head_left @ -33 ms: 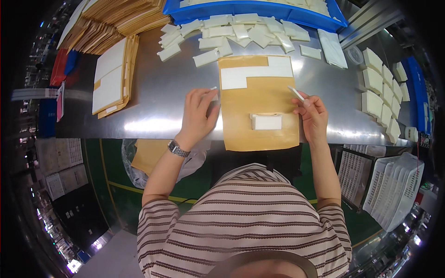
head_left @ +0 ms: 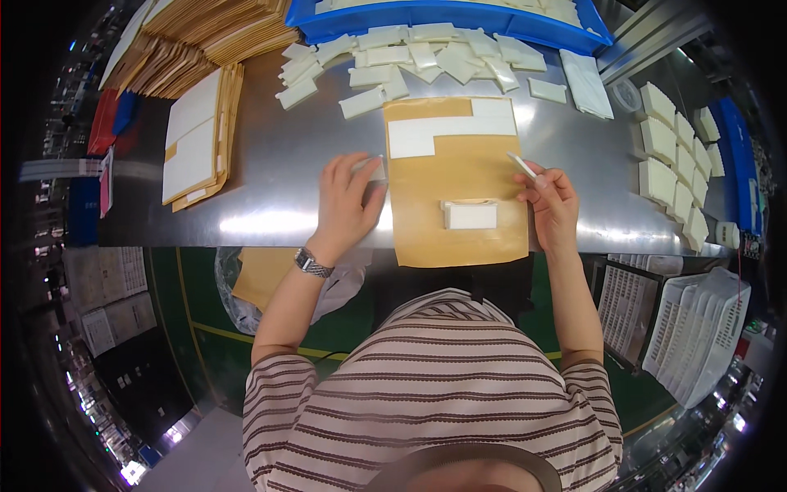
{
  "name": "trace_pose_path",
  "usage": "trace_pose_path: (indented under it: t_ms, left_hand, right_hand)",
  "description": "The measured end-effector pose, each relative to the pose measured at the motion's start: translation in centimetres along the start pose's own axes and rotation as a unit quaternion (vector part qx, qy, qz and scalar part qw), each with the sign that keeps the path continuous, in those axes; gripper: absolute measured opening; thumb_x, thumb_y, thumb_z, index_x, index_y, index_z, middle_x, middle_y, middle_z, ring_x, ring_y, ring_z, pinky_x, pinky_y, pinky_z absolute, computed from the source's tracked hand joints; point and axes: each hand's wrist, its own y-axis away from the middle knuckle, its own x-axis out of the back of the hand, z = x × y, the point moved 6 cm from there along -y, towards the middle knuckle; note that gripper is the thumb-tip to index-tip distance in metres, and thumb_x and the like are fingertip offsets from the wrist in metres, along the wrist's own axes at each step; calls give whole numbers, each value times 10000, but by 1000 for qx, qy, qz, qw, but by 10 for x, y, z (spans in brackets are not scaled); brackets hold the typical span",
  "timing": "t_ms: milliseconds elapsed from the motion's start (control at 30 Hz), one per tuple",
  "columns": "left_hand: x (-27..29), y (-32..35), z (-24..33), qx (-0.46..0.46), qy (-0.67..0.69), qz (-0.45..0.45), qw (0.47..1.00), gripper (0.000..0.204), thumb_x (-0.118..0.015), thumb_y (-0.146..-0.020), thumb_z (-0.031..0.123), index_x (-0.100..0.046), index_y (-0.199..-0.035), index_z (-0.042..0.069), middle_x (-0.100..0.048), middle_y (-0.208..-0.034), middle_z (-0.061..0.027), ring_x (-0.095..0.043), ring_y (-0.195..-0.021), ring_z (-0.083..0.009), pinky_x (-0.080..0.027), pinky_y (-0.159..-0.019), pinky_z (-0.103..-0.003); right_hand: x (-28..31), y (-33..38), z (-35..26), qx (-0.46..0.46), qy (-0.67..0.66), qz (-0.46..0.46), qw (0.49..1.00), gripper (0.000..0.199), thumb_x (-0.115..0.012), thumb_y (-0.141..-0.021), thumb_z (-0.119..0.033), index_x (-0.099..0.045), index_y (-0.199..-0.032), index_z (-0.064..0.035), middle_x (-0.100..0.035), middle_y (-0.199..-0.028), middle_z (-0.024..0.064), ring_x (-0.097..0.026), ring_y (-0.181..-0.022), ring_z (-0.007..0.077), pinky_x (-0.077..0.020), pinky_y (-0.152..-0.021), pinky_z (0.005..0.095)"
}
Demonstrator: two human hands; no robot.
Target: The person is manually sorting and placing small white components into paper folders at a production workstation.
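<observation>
A brown kraft envelope (head_left: 484, 176) with white labelled areas lies at the table's front edge. My right hand (head_left: 555, 201) pinches a slim white plastic piece (head_left: 523, 166) over the envelope's right edge, thumb against fingers. Just left of the envelope, my left hand (head_left: 348, 197) curls around a small white plastic piece (head_left: 378, 170), which is partly hidden by the fingers. A short stack of white rectangular pieces (head_left: 473, 216) sits on the envelope's lower half.
Loose white pieces (head_left: 426, 57) are heaped before a blue bin (head_left: 459, 11) at the back. Envelopes (head_left: 197, 135) are piled at left, with more bundled behind. White blocks (head_left: 660, 143) stand in rows at right, near a folded white bag (head_left: 586, 84).
</observation>
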Motion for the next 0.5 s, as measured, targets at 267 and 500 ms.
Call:
trace_pose_path:
  t_ms: [267, 500]
  left_hand:
    - [-2, 6, -43, 54, 45, -77, 995, 289, -770, -878, 168, -778, -1167, 165, -673, -1265, -86, -553, -1216, -321, -464, -1017, -438]
    - [14, 0, 25, -5, 141, -3, 990, 314, -876, -754, 109, -793, -1056, 101, -725, -1147, -93, -635, -1001, -296, -528, -860, -390]
  right_hand:
    - [3, 7, 12, -14, -14, 29, 999, 130, -605, -1031, -76, -554, -1135, -18, -648, -1292, 213, -708, -1072, 286, -604, -791, 338]
    - [1, 2, 10, -30, -18, 47, 998, 277, -552, -1069, -175, -510, -1282, -3, -637, -1295, 221, -699, -1121, 294, -618, -837, 346]
